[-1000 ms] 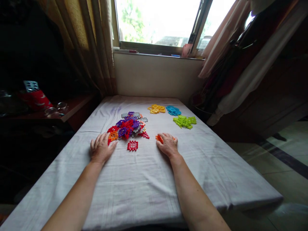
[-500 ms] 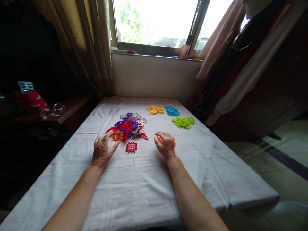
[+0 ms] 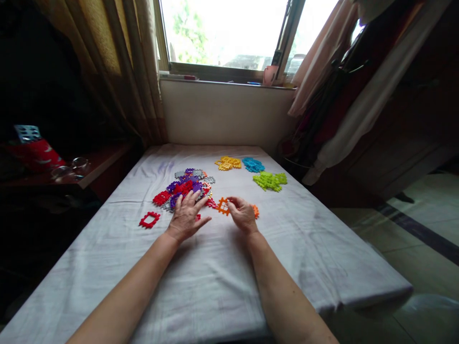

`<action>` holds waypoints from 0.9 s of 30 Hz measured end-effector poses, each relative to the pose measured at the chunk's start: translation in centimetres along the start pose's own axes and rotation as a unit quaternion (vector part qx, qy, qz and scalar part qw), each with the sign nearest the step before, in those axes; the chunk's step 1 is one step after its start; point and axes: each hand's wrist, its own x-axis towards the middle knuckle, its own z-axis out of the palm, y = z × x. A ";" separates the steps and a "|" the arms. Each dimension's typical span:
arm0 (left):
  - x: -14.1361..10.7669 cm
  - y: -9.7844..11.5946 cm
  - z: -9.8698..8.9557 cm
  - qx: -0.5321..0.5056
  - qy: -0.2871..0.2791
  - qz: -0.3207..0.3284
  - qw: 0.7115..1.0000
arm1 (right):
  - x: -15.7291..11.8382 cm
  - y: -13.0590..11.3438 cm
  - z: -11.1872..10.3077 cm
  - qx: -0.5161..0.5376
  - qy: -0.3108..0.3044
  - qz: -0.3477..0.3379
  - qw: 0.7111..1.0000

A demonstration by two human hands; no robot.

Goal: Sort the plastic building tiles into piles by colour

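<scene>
My right hand (image 3: pixel 244 215) pinches an orange square building piece (image 3: pixel 223 206) with a window-like cross in its middle. More orange pieces (image 3: pixel 256 211) lie just behind that hand, partly covered. Fingers spread, my left hand (image 3: pixel 186 217) is over the near edge of a mixed pile (image 3: pixel 185 186) of red, purple and grey notched pieces. Under the left hand a red piece (image 3: pixel 198 217) is mostly hidden. Left of it, a red open-frame piece (image 3: pixel 149 220) lies alone on the cloth.
Sorted heaps of yellow pieces (image 3: pixel 228 163), blue pieces (image 3: pixel 253 165) and lime green pieces (image 3: pixel 269 181) lie towards the back right of the cloth-covered table (image 3: pixel 215 286). A side table at left bears glasses (image 3: pixel 81 166) and a red container (image 3: pixel 36 155).
The orange window piece has passed from my left hand to my right. My left hand has moved right and opened over the pile. A red frame now shows at left.
</scene>
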 end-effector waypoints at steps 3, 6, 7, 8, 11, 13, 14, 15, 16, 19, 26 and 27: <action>2.1 -1.3 -0.2 0.037 -0.055 -0.035 0.997 | 0.9 0.9 -2.2 -0.083 0.041 0.072 0.993; 2.4 -2.9 -0.4 0.066 -0.101 -0.074 0.990 | 1.3 1.4 -3.5 -0.178 0.055 0.077 0.980; 2.0 -3.5 -0.6 0.074 -0.108 -0.082 0.988 | 1.3 1.5 -3.6 -0.202 0.060 0.067 0.975; 1.4 -4.0 -0.7 0.083 -0.110 -0.091 0.986 | 1.3 1.6 -3.6 -0.221 0.064 0.057 0.971; -1.0 -5.4 -1.2 0.097 -0.095 -0.135 0.982 | 1.0 1.6 -3.3 -0.243 0.064 0.035 0.967; -2.8 -6.2 -1.5 0.094 -0.076 -0.161 0.980 | 0.8 1.3 -2.9 -0.241 0.054 0.016 0.969; -3.6 -6.5 -1.7 0.090 -0.065 -0.168 0.980 | 0.7 1.1 -2.7 -0.241 0.050 0.006 0.969; -4.3 -6.7 -1.8 0.087 -0.054 -0.172 0.980 | 0.7 0.8 -2.4 -0.243 0.045 -0.005 0.969; -4.9 -6.9 -1.9 0.085 -0.042 -0.176 0.980 | 0.7 0.4 -2.1 -0.247 0.036 -0.016 0.968; -6.1 -7.2 -2.3 0.082 -0.011 -0.209 0.974 | 1.2 -1.6 -0.4 -0.269 -0.017 -0.055 0.961; -6.9 -8.0 -2.9 0.060 0.032 -0.290 0.954 | 3.1 -5.4 6.5 -0.334 -0.162 -0.112 0.922; -7.0 -8.2 -2.8 0.062 0.038 -0.296 0.952 | 2.9 -5.5 7.2 -0.337 -0.176 -0.115 0.918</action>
